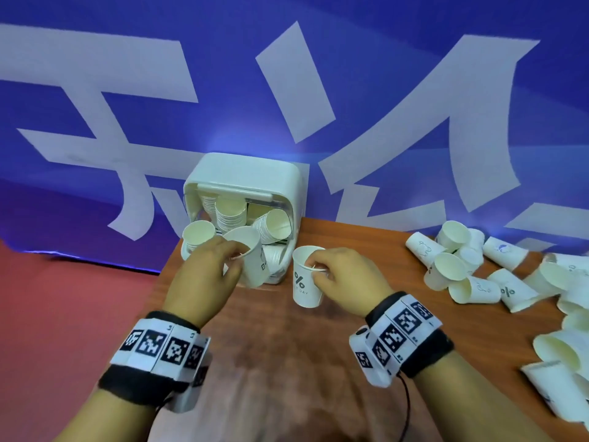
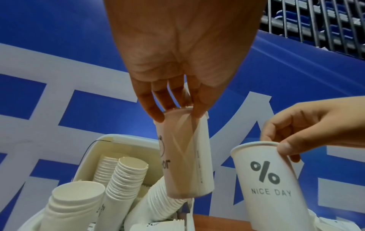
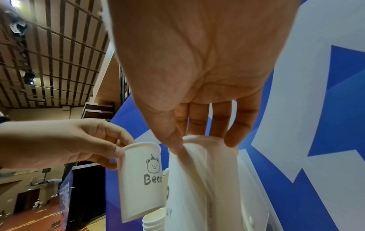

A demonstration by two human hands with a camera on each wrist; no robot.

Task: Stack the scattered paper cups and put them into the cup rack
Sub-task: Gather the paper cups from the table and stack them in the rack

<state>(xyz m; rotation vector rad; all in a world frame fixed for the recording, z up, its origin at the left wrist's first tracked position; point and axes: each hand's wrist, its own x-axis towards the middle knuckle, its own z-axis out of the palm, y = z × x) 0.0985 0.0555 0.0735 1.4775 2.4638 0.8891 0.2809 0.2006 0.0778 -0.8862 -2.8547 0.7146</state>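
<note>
My left hand [image 1: 236, 257] pinches the rim of a white "Bear" paper cup [image 1: 251, 266], held upright just in front of the white cup rack [image 1: 242, 177]. In the left wrist view the thumb and fingers [image 2: 158, 115] clamp that cup's [image 2: 185, 156] rim from above. My right hand [image 1: 318, 268] pinches the rim of a "% NICE DAY" cup [image 1: 304, 282], upright and just right of the Bear cup; the two cups are apart. The right wrist view shows both cups side by side, Bear cup [image 3: 138, 187] on the left, my held cup [image 3: 207, 179] on the right.
The rack holds several nested cup stacks [image 1: 231, 212], some leaning. Several loose cups [image 1: 462, 269] lie scattered on the right of the brown wooden table [image 1: 287, 346]. The table's left edge drops to a red floor [image 1: 63, 298]. A blue banner [image 1: 382, 74] stands behind.
</note>
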